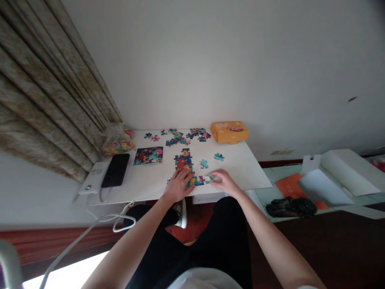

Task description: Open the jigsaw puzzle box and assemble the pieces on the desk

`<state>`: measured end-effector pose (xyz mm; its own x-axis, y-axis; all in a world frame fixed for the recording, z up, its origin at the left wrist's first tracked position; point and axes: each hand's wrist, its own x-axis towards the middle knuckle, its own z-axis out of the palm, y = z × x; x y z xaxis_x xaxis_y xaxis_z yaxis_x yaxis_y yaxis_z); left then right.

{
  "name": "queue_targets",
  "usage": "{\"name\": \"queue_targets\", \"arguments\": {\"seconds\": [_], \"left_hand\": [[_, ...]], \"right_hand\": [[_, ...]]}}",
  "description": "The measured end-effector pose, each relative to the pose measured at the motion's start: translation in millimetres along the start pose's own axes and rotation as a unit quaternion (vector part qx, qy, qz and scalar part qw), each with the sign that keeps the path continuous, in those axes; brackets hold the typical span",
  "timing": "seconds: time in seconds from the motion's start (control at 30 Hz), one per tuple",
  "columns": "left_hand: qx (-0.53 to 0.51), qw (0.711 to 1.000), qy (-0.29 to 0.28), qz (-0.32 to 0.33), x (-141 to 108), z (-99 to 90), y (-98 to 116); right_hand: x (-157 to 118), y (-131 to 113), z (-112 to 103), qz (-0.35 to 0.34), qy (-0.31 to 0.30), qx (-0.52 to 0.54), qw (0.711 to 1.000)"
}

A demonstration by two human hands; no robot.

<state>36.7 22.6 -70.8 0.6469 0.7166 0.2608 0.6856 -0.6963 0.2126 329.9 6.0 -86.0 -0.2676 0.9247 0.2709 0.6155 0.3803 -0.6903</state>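
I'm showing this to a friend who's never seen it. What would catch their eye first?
The orange box stands out at the far edge of the table. Nearer, the left hand and right hand are at a partly built jigsaw, with loose pieces beyond it. A black phone lies at the left.

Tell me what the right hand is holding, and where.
The right hand seems to hold a jigsaw piece by its edge, at the fingertips; too small to be certain.
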Motion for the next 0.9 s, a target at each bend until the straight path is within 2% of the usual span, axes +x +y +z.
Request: {"name": "queue_targets", "arguments": {"seconds": [0.13,0.33,0.47,0.63,0.9], "left_hand": [[0.0,1.0,0.004,-0.001,-0.5,1.6,-0.2],[-0.007,1.0,0.006,-0.005,-0.7,1.0,0.7],[-0.009,1.0,0.009,0.002,-0.8,-0.9,1.3],[-0.019,1.0,0.011,0.001,-1.2,-0.7,0.5],[-0.023,1.0,0.016,-0.002,-1.4,-3.4,4.3]], "right_hand": [[1.2,5.9,-7.1,0.002,-0.008,-0.002,1.0],[5.8,35.6,-36.7,0.043,0.01,-0.052,0.998],[7.2,42.5,-45.0,0.053,0.015,-0.051,0.997],[9.4,32.7,-39.1,0.058,0.041,-0.055,0.996],[24.1,14.6,-13.1,0.04,0.12,-0.089,0.988]]}}
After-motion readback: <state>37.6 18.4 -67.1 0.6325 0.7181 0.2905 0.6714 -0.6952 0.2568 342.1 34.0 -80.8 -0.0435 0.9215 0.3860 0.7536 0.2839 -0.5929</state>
